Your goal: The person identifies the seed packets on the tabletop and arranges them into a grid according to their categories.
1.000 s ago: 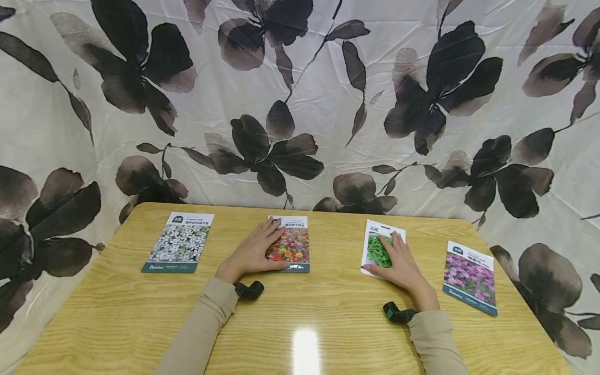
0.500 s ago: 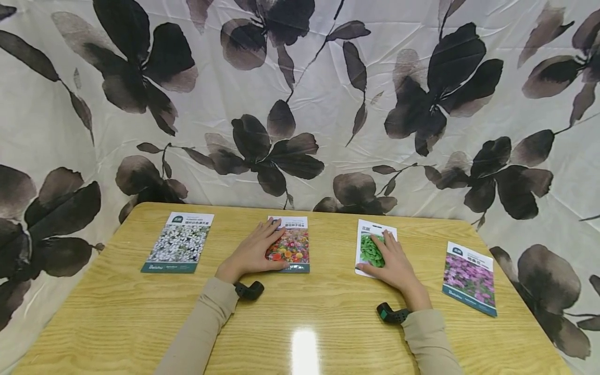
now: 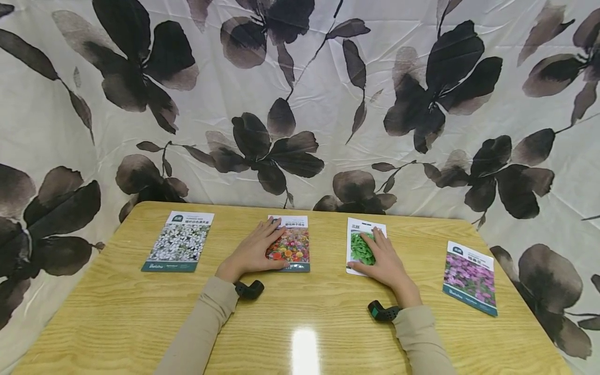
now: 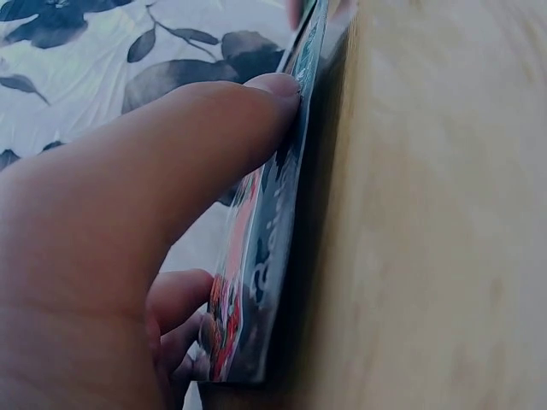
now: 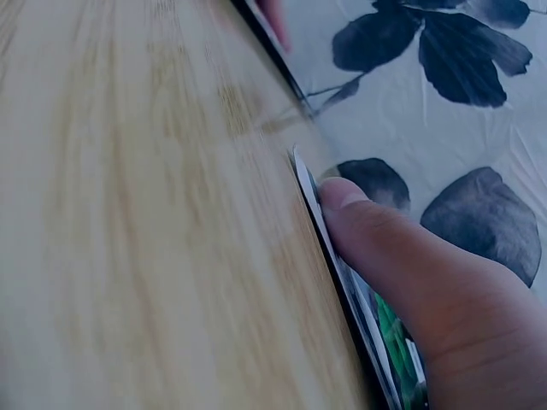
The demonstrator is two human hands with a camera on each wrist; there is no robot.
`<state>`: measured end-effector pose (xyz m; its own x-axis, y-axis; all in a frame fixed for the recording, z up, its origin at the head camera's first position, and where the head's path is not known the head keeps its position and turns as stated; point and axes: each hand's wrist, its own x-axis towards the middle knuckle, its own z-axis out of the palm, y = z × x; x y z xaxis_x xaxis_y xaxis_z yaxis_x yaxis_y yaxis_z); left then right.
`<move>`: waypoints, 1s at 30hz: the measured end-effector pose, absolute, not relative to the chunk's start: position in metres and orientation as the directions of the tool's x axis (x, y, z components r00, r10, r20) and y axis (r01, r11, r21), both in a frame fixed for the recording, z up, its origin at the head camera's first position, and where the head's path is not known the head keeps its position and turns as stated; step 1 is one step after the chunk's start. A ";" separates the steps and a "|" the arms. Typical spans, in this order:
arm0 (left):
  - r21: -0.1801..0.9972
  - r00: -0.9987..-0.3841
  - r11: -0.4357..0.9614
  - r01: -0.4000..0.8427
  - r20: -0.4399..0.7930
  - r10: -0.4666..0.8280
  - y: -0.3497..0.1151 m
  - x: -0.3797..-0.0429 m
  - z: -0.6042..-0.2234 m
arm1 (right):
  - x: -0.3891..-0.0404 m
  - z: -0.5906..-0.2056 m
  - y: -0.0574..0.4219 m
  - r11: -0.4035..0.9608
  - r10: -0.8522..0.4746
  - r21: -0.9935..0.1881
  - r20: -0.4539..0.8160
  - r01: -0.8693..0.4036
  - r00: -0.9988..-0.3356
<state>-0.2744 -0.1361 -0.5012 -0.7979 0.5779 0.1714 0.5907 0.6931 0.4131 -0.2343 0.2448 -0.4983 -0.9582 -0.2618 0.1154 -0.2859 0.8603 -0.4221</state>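
Observation:
My left hand [image 3: 255, 249] rests with spread fingers on a seed packet with mixed colourful flowers [image 3: 295, 245]. In the left wrist view its thumb [image 4: 214, 120] lies on that packet's dark lower band. My right hand [image 3: 385, 262] lies, fingers extended, over a white seed packet with green leaves [image 3: 360, 247], covering its right part. The right wrist view shows the thumb [image 5: 385, 248] touching this packet's edge [image 5: 342, 282]. Both packets lie flat on the table, face up, with a gap between them.
A white-flower seed packet [image 3: 180, 242] lies at the left of the wooden table [image 3: 262, 333]. A purple-flower seed packet [image 3: 470, 278] lies slightly turned near the right edge. Behind the table hangs a floral cloth [image 3: 328, 104].
My right hand has slid the green-leaf packet left across the table, closer to the colourful-flower packet. The left hand and the other packets stay where they were.

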 end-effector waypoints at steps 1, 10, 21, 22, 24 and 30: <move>0.410 -0.795 0.691 0.596 0.177 0.581 -0.136 -0.275 -0.501 | -0.234 -0.498 0.244 0.859 -0.263 -0.424 0.113 -0.286 -0.958; 0.413 -0.795 0.689 0.595 0.176 0.581 -0.136 -0.274 -0.500 | -0.237 -0.498 0.236 0.853 -0.272 -0.431 0.112 -0.293 -0.956; 0.408 -0.801 0.698 0.588 0.175 0.572 -0.135 -0.274 -0.500 | -0.241 -0.495 0.229 0.840 -0.273 -0.459 0.099 -0.287 -0.957; 0.409 -0.801 0.698 0.588 0.174 0.572 -0.135 -0.273 -0.500 | -0.241 -0.495 0.228 0.842 -0.273 -0.459 0.093 -0.285 -0.958; 0.415 -0.802 0.696 0.586 0.172 0.572 -0.135 -0.272 -0.499 | -0.242 -0.494 0.227 0.845 -0.271 -0.458 0.082 -0.278 -0.959; 0.429 -0.808 0.694 0.578 0.179 0.561 -0.135 -0.271 -0.498 | -0.244 -0.493 0.222 0.847 -0.268 -0.457 0.072 -0.271 -0.961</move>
